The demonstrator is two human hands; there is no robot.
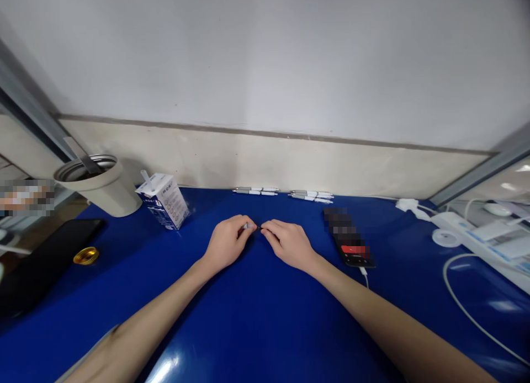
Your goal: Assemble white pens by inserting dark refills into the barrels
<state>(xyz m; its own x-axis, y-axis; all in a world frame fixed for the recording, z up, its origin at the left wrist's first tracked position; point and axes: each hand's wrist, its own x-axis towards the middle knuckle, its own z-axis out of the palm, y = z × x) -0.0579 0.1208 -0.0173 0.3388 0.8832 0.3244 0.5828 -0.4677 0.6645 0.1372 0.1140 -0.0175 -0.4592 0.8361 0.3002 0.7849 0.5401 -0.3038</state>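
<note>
My left hand (228,240) is closed around a white pen (248,225), and only a short part of its barrel shows between thumb and forefinger. Facing it, my right hand (290,243) pinches at a small dark piece near the pen's end; fingers hide most of it, so I cannot make out what it is. Both hands rest low over the blue table, fingertips almost meeting. Behind them, against the wall, lie two groups of white pens, the left pens (255,191) and the right pens (311,196).
A black phone (348,237) with a cable lies right of my hands. A drink carton (163,201) with a straw and a beige cup (111,187) stand left. Nearby are a gold ring-shaped object (86,255) and a black case (45,261). A power strip (476,237) lies far right.
</note>
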